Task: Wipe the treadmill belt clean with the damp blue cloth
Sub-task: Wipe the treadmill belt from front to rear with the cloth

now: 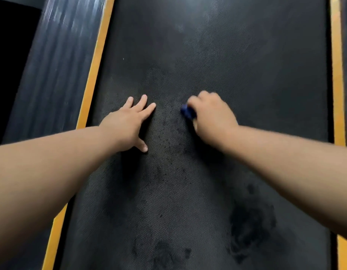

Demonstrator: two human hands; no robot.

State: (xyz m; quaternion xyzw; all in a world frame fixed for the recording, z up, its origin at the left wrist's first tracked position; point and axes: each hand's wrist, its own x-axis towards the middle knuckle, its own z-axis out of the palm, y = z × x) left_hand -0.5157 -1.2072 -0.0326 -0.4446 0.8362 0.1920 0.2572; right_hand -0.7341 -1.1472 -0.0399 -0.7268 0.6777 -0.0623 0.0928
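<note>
The right hand (211,115) has its grip bunched tight around the blue cloth (187,112), pressed on the dark, finely dimpled, damp-blotched treadmill belt (246,75), while the left hand (127,121) lies flat, fingers spread, between yellow edge strips (92,75).

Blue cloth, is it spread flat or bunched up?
Bunched up: only a small wad of the blue cloth pokes out from the closed right hand.
</note>
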